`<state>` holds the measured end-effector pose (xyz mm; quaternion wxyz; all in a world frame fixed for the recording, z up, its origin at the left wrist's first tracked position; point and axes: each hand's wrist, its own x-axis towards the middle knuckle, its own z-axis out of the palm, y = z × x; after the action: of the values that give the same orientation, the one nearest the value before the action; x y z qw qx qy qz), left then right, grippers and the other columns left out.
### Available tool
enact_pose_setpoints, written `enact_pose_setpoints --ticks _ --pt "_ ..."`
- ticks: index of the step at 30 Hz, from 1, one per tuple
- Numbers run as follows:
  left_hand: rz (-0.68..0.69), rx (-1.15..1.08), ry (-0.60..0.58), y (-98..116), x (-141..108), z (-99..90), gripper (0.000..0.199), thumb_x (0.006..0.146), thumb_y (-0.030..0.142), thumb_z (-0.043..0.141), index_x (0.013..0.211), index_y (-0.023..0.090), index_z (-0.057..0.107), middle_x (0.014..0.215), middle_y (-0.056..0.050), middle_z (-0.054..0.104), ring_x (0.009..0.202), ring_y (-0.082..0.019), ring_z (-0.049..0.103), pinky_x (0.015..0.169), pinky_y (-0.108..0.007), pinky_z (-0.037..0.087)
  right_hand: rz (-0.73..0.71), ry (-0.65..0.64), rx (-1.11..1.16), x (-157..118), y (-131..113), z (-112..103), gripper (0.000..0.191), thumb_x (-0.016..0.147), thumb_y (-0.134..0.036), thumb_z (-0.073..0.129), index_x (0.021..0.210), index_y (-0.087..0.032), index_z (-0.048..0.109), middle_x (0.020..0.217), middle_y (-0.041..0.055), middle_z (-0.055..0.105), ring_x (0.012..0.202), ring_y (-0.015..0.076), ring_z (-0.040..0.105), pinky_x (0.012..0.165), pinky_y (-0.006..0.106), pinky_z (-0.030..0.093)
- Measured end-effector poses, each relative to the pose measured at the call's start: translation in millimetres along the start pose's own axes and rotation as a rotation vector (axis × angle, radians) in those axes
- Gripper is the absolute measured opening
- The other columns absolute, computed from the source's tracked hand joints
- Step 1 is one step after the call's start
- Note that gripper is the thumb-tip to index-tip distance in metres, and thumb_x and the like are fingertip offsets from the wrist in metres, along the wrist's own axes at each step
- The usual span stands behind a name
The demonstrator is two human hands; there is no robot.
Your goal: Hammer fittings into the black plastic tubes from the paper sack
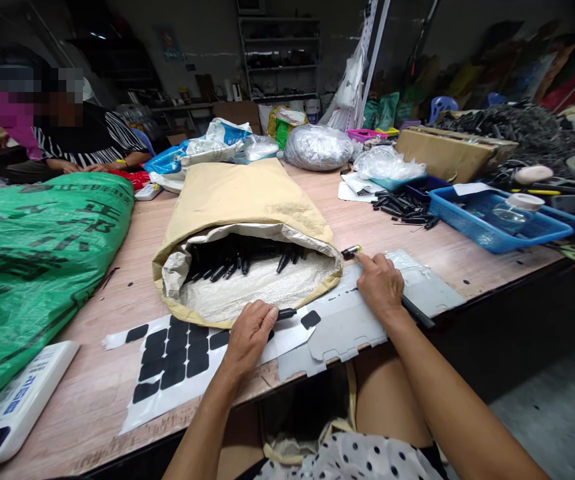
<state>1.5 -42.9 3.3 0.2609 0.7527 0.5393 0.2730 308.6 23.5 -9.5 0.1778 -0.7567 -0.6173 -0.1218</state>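
Observation:
My left hand (252, 331) is closed around a short black tubular piece (286, 313), whose end sticks out past the thumb. It rests over a white backing sheet (140, 407) bearing rows of black rounded-square stickers (175, 353). My right hand (380, 285) is curled on a grey flat board (342, 327); its palm is hidden. By its index finger lies a small black piece with a yellowish end (351, 252). From under the wrist a black rod (417, 312) sticks out; whether the hand grips it is unclear. Ahead, a tan woven sack (247, 193) lies open towards me, with several black tubular pieces (232, 263) inside.
A green sack (42, 253) and a white boxy device (22, 400) lie at left. Loose black parts (407, 210), a blue tray (497, 220) and a cardboard box (447, 153) stand at right. A co-worker (82, 137) sits across at far left. The table edge runs before my lap.

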Motion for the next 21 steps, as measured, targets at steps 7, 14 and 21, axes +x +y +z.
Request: enact_pose_setpoints --ticks 7,14,21 --pt "0.017 -0.004 -0.024 27.9 -15.2 -9.4 0.033 0.105 0.044 0.041 0.094 0.023 0.065 0.095 -0.004 0.066 0.093 -0.023 0.057 0.086 -0.037 0.043 -0.009 0.008 -0.003 0.4 -0.1 0.2 0.040 0.096 -0.019 0.046 0.130 -0.027 0.067 0.103 0.0100 0.061 0.094 0.0231 0.053 0.072 0.034 0.031" --pt "-0.018 -0.024 -0.486 77.7 -79.3 23.7 0.029 0.102 0.044 0.044 0.100 0.027 0.067 0.094 -0.003 0.074 0.085 -0.021 0.068 0.073 -0.031 0.047 -0.022 0.020 -0.014 0.3 -0.2 1.5 0.039 0.096 -0.020 0.046 0.129 -0.026 0.065 0.104 0.0099 0.060 0.095 0.0236 0.053 0.072 0.035 0.032" --pt "-0.283 0.273 -0.606 50.4 -101.7 81.5 0.043 0.098 0.030 0.043 0.136 0.019 0.061 0.116 -0.018 0.074 0.110 -0.037 0.069 0.091 -0.047 0.050 -0.023 -0.008 -0.035 0.2 -1.1 0.2 0.040 0.095 -0.021 0.048 0.132 -0.027 0.063 0.106 0.0106 0.059 0.097 0.0241 0.052 0.073 0.035 0.033"
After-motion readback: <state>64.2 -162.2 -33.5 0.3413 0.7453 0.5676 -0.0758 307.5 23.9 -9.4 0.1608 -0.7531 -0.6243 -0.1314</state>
